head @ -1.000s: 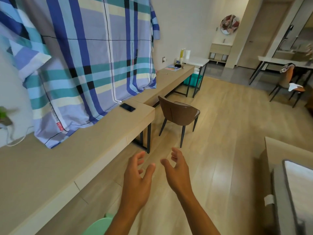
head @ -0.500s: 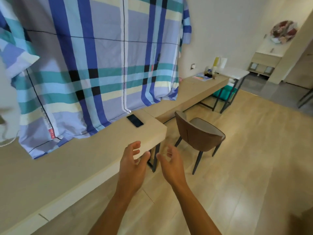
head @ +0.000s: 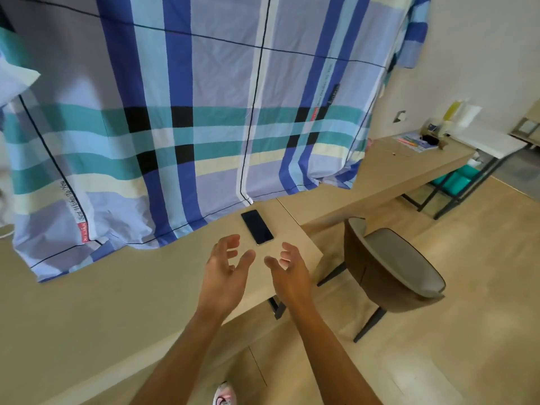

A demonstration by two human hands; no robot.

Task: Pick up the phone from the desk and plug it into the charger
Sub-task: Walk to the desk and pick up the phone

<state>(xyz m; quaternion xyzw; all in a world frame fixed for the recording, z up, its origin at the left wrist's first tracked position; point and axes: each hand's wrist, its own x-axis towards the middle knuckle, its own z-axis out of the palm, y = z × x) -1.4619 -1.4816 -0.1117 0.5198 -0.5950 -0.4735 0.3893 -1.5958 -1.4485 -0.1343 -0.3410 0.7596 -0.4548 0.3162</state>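
Phone (head: 257, 227) flat on desk (head: 117, 293), near corner. Plaid sheet (head: 204, 127) hangs right behind it. Left hand (head: 226, 268), right hand (head: 287, 271) just short, fingers spread, empty. Chair (head: 391, 273) beside desk.

A lived-in room of a home: a plaid bedsheet (head: 204, 127) hangs over a long wooden desk (head: 117, 311), with a brown chair (head: 391, 270) on wood flooring (head: 467, 331) and toiletry bottles (head: 453, 115) further along
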